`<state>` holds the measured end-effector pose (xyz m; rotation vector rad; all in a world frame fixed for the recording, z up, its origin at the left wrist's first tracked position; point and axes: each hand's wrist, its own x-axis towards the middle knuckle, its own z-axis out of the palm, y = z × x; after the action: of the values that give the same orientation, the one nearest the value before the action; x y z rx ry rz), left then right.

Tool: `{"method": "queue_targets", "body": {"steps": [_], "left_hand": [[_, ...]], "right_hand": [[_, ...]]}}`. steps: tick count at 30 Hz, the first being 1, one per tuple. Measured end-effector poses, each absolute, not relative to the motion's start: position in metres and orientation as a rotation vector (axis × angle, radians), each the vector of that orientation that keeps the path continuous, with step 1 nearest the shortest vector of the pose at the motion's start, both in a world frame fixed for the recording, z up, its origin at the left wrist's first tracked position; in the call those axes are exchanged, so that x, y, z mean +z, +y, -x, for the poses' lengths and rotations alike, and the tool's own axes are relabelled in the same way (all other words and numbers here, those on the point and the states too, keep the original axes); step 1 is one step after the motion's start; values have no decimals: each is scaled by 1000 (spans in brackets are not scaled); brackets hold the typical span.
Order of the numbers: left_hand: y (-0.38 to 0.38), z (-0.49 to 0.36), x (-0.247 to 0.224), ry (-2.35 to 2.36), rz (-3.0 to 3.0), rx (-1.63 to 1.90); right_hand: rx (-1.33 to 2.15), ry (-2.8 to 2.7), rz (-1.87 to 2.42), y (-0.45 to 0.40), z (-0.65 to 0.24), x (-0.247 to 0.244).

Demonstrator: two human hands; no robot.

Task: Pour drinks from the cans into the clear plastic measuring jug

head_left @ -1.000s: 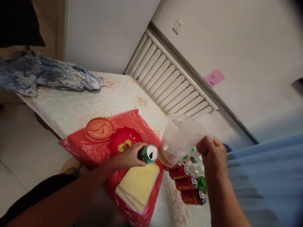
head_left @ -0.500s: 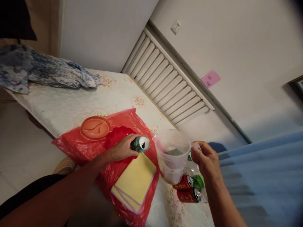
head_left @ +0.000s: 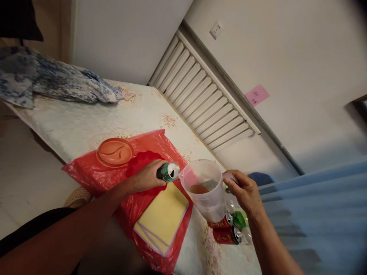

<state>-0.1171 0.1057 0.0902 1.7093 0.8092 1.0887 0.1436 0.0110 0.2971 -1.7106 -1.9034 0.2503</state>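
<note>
My left hand is wrapped round a green drink can, whose opened silver top faces up and to the right. In my right hand is the handle of a translucent plastic measuring jug. Brownish liquid lies in the jug, which tilts left so that its spout is close beside the can's top. Under my left hand, partly covered by it, is a red dish with a wavy rim. Folded yellow cloths lie on a red plastic sheet below the can.
An orange divided dish sits on the red sheet. Red cans and a clear bottle with green parts stand below the jug. Patterned blue-and-white fabric lies at the table's far left. A radiator runs along the wall behind.
The jug has tipped left toward the can, with its spout now near the can's top and the brownish liquid showing. My right hand has moved left slightly; my left hand keeps the can.
</note>
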Motion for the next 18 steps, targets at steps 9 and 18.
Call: {"method": "queue_targets", "body": {"steps": [9, 18], "left_hand": [[107, 116, 87, 814, -1734, 1077], [108, 116, 86, 845, -1749, 1055]], "right_hand": [[268, -1971, 1701, 21, -137, 298], [244, -2082, 1662, 29, -132, 300]]}}
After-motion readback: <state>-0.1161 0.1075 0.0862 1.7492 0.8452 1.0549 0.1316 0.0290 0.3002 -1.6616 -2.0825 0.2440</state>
